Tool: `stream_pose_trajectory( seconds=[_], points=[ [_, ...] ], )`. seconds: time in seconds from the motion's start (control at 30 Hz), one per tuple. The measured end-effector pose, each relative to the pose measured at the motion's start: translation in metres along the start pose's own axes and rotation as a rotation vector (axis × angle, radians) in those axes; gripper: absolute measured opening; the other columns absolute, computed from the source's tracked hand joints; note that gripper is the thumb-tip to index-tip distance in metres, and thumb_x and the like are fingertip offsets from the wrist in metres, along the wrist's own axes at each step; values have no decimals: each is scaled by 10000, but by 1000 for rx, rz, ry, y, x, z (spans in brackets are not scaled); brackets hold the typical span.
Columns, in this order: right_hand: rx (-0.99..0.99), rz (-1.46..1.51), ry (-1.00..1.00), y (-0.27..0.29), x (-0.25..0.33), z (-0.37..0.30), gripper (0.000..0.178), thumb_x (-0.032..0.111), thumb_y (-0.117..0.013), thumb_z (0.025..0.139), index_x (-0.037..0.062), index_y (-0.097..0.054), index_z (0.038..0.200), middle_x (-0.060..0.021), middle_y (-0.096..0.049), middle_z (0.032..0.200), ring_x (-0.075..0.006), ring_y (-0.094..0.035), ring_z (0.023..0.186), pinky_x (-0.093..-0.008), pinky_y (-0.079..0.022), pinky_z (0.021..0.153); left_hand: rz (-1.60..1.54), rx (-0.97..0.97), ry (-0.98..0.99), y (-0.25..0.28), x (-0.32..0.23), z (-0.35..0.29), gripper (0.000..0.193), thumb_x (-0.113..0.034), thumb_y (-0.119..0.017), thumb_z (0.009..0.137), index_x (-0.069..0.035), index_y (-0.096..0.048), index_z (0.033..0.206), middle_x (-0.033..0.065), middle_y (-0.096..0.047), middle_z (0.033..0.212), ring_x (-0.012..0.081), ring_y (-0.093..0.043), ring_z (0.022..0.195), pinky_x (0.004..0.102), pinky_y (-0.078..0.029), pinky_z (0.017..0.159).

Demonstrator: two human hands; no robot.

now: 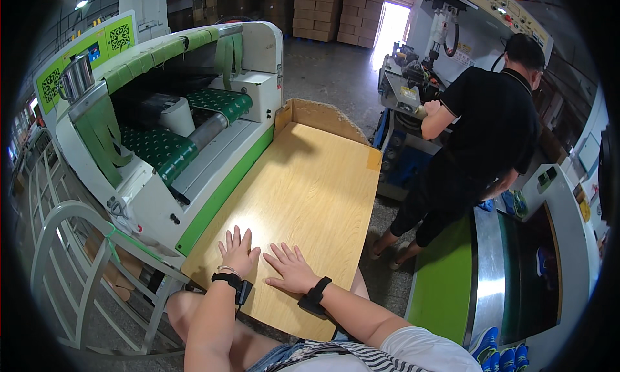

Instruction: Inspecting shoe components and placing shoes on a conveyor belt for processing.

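Both of my hands lie flat on a light wood-grain table (316, 172), and neither holds anything. My left hand (238, 251), with a bracelet and a black wrist strap behind it, has its fingers spread and pointing away from me. Beside it, my right hand (290, 268) rests with fingers apart, angled toward the left; a black strap (314, 296) circles that wrist too. A small gap separates the two hands. No loose object shows on the tabletop around them.
A conveyor machine with green belts (158, 146) adjoins the table's left side, a metal mug (77, 78) on top. White metal railing (81, 268) stands near left. At right, a person in black (487, 120) works at another machine (413, 81). Blue shoes (485, 346) sit lower right.
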State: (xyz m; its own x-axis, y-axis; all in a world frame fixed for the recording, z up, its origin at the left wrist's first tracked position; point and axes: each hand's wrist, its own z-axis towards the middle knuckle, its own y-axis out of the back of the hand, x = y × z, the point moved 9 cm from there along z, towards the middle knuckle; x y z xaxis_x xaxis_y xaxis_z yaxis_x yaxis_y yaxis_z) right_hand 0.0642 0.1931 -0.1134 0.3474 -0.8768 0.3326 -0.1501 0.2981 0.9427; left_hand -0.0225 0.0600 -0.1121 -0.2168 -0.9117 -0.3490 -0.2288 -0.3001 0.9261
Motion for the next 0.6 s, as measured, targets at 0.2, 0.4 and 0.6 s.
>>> stream_pose_trajectory(
  seconds=[0.2,0.4,0.6],
  points=[
    [-5,6,-3,1,-1,0,816,652,-484,937,205,-272,1586,-151,-174,1661,-379,-110,1535,-577,-67,1222,2,1,1,1,-2,-1,724,-503,-500,972,-180,-284,1582,196,-117,1665,414,-65,1534,639,-35,1191],
    [6,4,-3,1,0,-1,826,662,-475,939,199,-264,1589,-154,-167,1662,-379,-101,1536,-572,-62,1223,8,3,0,1,-2,0,722,-506,-494,975,-180,-281,1583,196,-116,1665,415,-65,1534,640,-36,1191],
    [18,-4,-7,1,0,0,832,671,-468,942,196,-259,1592,-157,-159,1663,-381,-96,1537,-566,-58,1225,12,-1,-2,-1,0,0,722,-509,-496,975,-181,-282,1582,194,-117,1666,416,-66,1533,640,-39,1191]
  ],
)
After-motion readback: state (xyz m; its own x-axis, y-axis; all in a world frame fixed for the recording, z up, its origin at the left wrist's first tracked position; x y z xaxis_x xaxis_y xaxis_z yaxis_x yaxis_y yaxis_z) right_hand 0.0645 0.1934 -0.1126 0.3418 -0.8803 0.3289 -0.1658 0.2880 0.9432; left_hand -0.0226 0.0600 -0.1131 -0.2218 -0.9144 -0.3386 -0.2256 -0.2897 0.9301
